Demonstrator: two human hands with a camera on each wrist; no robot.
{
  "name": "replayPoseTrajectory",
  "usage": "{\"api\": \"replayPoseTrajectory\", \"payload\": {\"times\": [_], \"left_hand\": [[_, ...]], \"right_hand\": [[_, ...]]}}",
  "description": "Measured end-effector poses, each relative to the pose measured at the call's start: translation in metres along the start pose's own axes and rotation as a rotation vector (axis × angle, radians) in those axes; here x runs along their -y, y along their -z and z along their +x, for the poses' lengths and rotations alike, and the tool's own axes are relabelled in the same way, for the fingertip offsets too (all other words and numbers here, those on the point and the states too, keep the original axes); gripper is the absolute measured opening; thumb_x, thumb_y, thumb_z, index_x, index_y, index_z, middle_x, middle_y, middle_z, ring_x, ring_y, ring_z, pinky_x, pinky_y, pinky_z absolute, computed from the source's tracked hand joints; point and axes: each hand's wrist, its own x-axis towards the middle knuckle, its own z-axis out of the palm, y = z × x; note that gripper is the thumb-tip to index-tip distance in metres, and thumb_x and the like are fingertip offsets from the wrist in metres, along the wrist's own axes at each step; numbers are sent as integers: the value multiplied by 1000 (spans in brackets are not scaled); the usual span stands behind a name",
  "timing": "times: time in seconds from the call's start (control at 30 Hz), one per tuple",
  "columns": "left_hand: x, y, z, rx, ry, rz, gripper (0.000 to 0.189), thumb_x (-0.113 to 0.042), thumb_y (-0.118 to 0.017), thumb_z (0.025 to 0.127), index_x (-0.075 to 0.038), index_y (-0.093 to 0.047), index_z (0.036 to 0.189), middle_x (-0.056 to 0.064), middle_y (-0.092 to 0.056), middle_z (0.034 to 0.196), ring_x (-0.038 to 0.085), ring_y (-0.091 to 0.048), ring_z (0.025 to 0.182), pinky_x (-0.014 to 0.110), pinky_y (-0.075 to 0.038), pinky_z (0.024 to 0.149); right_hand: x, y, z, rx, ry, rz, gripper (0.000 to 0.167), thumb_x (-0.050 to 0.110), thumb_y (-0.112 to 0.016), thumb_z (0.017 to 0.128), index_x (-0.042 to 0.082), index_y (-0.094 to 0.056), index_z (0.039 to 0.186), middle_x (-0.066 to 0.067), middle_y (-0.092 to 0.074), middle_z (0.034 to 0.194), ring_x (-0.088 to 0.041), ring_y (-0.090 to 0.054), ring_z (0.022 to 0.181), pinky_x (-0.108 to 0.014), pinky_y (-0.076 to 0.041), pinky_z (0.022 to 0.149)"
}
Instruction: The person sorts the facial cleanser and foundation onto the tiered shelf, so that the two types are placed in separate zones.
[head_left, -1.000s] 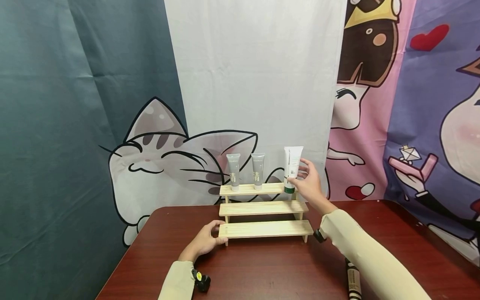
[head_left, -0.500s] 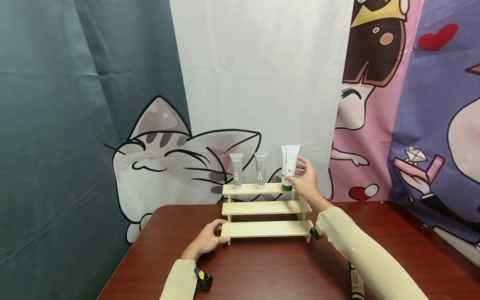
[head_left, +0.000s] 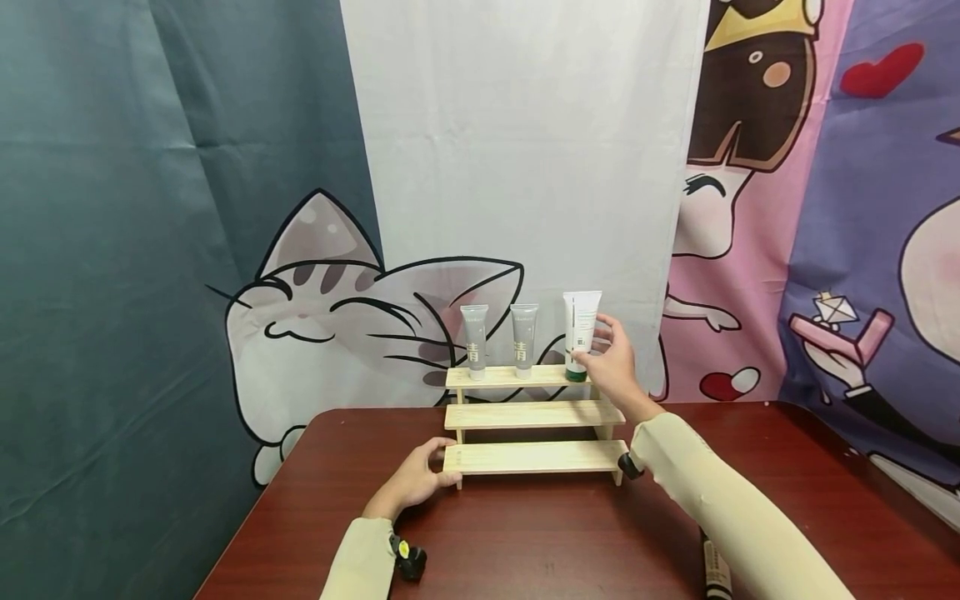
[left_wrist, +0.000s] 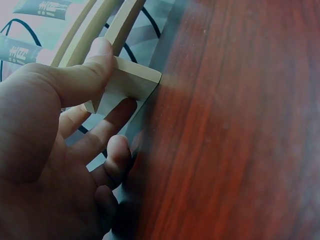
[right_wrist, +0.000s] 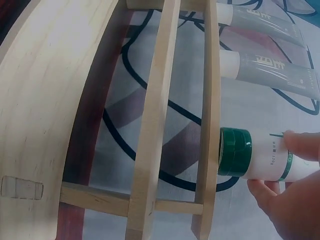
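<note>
A light wooden three-step stand [head_left: 536,457] rests on the table. My left hand [head_left: 411,482] grips the left end of its lowest step; in the left wrist view the thumb presses the board's edge, fingers behind the end piece. At the right of the top step, my right hand [head_left: 617,365] holds a white squeeze tube [head_left: 581,321] upright, thumb in front and fingers behind. Its green cap [right_wrist: 235,152] is right at the step's surface in the right wrist view. To its left stand two grey translucent squeeze tubes [head_left: 476,337], caps down, apart from each other.
The stand is on a reddish-brown table [head_left: 525,542]. A dark cylinder with a beige printed label [head_left: 717,571] lies at the front right, partly behind the right sleeve [head_left: 727,500]. A printed cartoon curtain [head_left: 525,167] hangs behind the table.
The white tube has shifted slightly left along the top step with my right hand. My left hand keeps its hold on the stand. The head view has turned slightly.
</note>
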Motion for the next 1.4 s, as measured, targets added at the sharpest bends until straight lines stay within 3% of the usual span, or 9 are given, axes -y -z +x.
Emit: {"api": "replayPoseTrajectory", "payload": {"times": [0.63,1.1,1.4], "left_hand": [[1,-1,-3,11,-3,-12,53,-12,-80,83,-2,-55,129,14,-67,112,24,-60,102,45,-43,92],[0,2,0,2,8,-9,53,-10,-80,83,-2,-55,129,11,-67,109,22,-60,99,46,-43,91],[-3,2,0,5,14,-24,54,-11,-80,83,-2,-55,130,12,-68,109,23,-61,100,46,-44,92]], "right_hand": [[-4,-8,-6,-37,4,-43,74,-8,-73,83,8,-38,146,-24,-50,132,-41,-55,119,-52,-46,97],[-10,-12,-7,-27,111,-89,69,-3,-70,88,5,-36,147,-28,-49,131,-44,-53,120,-56,-45,97],[-15,-11,-9,-31,105,-60,65,-3,-70,87,3,-39,144,-25,-51,130,-42,-53,122,-51,-45,99]]}}
